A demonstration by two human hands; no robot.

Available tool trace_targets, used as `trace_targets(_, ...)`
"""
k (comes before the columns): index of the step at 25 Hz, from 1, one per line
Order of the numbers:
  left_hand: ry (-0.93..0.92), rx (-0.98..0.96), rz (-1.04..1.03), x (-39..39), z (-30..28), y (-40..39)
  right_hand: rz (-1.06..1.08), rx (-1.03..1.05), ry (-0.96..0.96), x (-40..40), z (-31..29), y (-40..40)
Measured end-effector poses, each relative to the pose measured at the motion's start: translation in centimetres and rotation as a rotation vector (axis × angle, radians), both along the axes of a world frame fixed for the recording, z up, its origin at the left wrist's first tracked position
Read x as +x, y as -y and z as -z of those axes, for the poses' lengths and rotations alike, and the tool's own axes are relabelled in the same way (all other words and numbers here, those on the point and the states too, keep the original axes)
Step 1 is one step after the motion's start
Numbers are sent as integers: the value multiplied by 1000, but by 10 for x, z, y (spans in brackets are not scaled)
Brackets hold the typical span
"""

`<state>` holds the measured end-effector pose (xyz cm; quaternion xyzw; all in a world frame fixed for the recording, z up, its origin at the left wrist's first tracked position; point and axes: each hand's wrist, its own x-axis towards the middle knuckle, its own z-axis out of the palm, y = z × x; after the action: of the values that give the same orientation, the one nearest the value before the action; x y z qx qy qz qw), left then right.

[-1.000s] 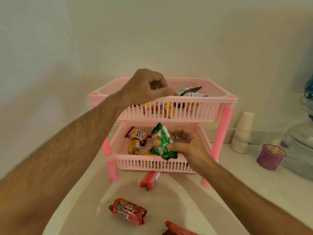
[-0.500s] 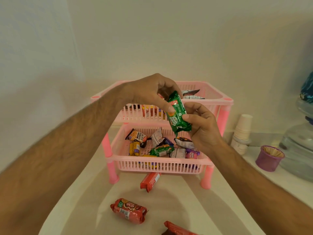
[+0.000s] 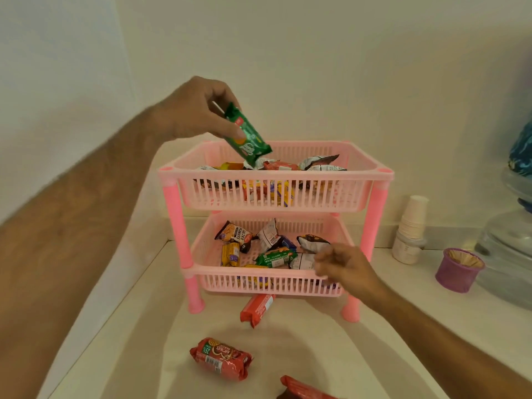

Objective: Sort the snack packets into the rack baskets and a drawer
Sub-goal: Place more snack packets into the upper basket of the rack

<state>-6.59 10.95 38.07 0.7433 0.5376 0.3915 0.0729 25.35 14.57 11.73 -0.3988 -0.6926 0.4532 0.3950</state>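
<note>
Pale counter (image 3: 288,341) and bare wall frame the pink two-tier rack (image 3: 276,214), and the change here is a handover: half a second ago both your hands met on the green packet (image 3: 248,133) in front of the rack, and now your left hand (image 3: 198,110) alone has it. You pinch its upper end between thumb and fingers, and it hangs tilted, its lower end just above the top basket (image 3: 357,168), over the packets already lying there. It has come up out of the lower tier, so you are re-sorting it, and by my reading the drop into the top basket is the only thing left for this packet.

Moving right, your right hand (image 3: 342,266) has let go and fallen back to the front right of the lower basket (image 3: 201,266). It is blurred; the fingers look loosely curled and I see nothing held in them. It sits beside the packets there, likely reaching for the next one.

Below, three red packets wait on the counter: one (image 3: 257,309) at the rack's foot, one (image 3: 220,358) nearer you, a third (image 3: 305,390) at the bottom edge. No drawer is in view.
</note>
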Motion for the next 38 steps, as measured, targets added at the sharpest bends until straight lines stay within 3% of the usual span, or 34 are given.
trace_targets(4, -160, -48, -318, -31, 9, -12, 54, 132, 614, 38, 80, 1)
trace_targets(9, -333, -181, -432, -38, 32, -25, 87, 189, 981, 75, 141, 11)
trace_targets(14, -254, -239, -448, -33, 49, -38, 79, 308, 917, 88, 161, 16)
trace_targets(20, -332, -253, -510, -21, 58, -50, 85, 356, 942, 87, 163, 17)
trace_targets(28, -217, -303, -363, -24, 65, -45, 95, 370, 946, 87, 165, 19)
trace_targets(32, -190, -96, -372, -18, 76, -46, 86, 359, 962, 86, 163, 19)
trace_targets(35, -65, 228, -389, -6, 86, -37, 82, 316, 959, 83, 160, 20)
trace_targets(38, -46, 494, -230, 18, 109, -15, 89, 279, 896, 72, 152, 28)
